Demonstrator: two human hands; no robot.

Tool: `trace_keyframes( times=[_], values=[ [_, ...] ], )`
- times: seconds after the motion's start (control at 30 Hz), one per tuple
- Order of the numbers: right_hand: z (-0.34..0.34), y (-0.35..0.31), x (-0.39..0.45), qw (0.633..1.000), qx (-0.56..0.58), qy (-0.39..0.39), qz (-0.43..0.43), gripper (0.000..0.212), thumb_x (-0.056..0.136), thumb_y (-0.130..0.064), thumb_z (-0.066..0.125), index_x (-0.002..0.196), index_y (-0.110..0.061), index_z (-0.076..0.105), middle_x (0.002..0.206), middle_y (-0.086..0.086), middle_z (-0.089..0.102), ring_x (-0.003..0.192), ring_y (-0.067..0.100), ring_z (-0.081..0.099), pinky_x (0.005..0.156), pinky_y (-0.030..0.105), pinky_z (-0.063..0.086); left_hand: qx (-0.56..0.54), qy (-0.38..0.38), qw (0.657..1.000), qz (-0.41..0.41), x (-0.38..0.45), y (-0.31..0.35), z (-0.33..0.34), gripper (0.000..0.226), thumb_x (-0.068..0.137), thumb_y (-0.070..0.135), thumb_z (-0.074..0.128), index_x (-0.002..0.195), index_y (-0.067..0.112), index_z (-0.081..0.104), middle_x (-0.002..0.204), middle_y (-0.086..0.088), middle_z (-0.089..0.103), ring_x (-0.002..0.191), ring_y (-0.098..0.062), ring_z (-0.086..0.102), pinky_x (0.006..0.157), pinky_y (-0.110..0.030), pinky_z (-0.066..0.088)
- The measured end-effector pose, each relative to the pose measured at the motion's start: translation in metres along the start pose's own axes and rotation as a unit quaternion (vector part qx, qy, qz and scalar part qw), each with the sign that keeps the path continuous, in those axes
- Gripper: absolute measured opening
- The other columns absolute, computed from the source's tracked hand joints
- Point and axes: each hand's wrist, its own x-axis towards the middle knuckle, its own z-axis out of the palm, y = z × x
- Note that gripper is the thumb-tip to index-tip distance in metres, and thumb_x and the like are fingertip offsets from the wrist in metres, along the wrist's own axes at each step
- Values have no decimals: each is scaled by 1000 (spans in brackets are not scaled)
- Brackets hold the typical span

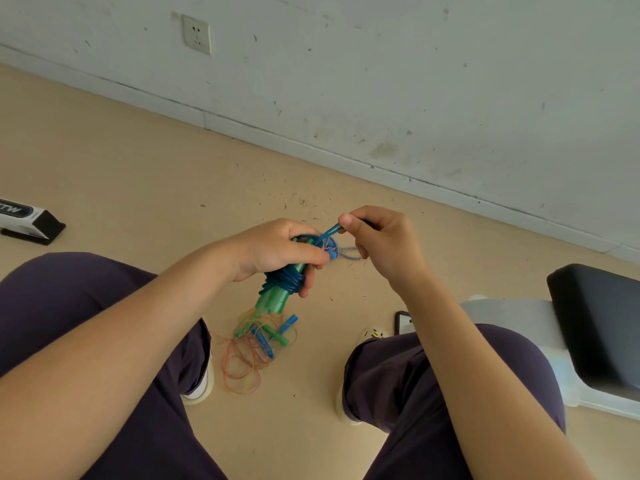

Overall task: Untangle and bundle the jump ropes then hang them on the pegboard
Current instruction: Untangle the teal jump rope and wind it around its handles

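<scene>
My left hand [277, 249] grips a bundled jump rope [282, 285] with green handles and blue cord wound tightly around them, held above the floor. My right hand [379, 237] pinches a blue loop of that cord [331, 231] between thumb and forefinger, just right of the bundle. A thin blue-and-white braided string [346, 252] is looped at the same spot and runs to my right fingers. Below, on the floor between my knees, lies a tangled heap of thin orange and yellow ropes [254, 355] with small blue and green handles. The pegboard is not in view.
I sit with both knees spread, in dark trousers. A black and white box [29, 220] lies on the floor at the left. A dark padded seat [595, 323] on a white frame stands at the right, a phone [403, 322] beside it. A white wall with a socket [196, 34] runs behind.
</scene>
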Motion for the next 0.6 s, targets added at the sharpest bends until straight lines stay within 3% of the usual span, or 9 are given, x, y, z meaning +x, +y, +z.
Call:
trace_keyframes(
  times=[0.1, 0.2, 0.3, 0.37, 0.47, 0.6],
  values=[
    [-4, 2, 1, 1000, -18, 11, -14, 17, 90, -24, 70, 74, -29, 72, 48, -15, 52, 48, 5, 41, 51, 21, 36, 7, 48, 999, -10, 4, -7, -6, 21, 87, 21, 73, 70, 31, 72, 74, -14, 72, 63, -27, 70, 58, -31, 56],
    [-7, 0, 12, 999, -20, 31, 2, 15, 89, -26, 70, 75, -24, 74, 45, -6, 52, 44, 10, 44, 49, 22, 40, 11, 97, 995, -36, 10, -6, -14, 10, 80, 20, 80, 81, 25, 72, 72, -10, 73, 61, -25, 71, 57, -31, 55],
    [-10, -2, 36, 998, 11, 60, 4, 14, 87, -27, 73, 74, -21, 74, 46, -3, 56, 40, 10, 49, 48, 18, 43, 25, 139, 989, -44, 25, 7, -32, 46, 55, 36, 87, 89, 11, 68, 71, -7, 74, 60, -23, 71, 55, -29, 56],
    [-13, 3, 57, 994, 48, 92, 22, 13, 83, -30, 76, 73, -22, 75, 49, -1, 59, 42, 13, 54, 50, 22, 46, 22, 170, 985, -25, 40, 14, -43, 54, 49, 40, 87, 92, 12, 69, 73, -6, 74, 60, -21, 71, 54, -28, 55],
    [-13, 28, 86, 985, 91, 126, 76, 14, 81, -32, 79, 76, -19, 75, 53, 0, 62, 46, 17, 58, 56, 32, 49, -16, 227, 974, 4, 67, 5, -56, 43, 67, 37, 88, 101, 20, 71, 77, -1, 76, 63, -19, 72, 49, -25, 51],
    [1, 92, 120, 969, 129, 145, 150, 13, 83, -22, 79, 80, -10, 73, 52, 1, 60, 43, 17, 57, 48, 26, 49, -58, 320, 945, -20, 119, -48, -61, 39, 75, 39, 86, 105, 26, 66, 88, 1, 78, 71, -20, 76, 47, -23, 48]
  ],
)
